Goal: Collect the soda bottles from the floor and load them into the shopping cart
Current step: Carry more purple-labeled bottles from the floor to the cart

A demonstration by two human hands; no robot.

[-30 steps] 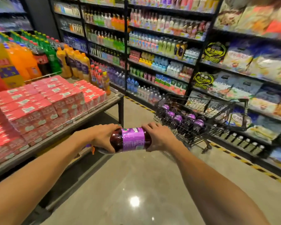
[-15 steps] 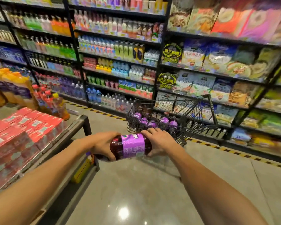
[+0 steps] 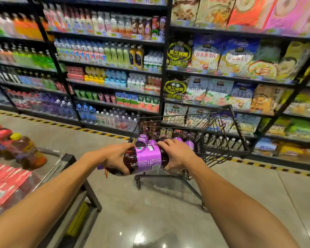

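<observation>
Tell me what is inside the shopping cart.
Several dark soda bottles with purple labels sit in the shopping cart. The held bottle, left hand and right hand cover their lower parts, so the exact count is unclear.
</observation>
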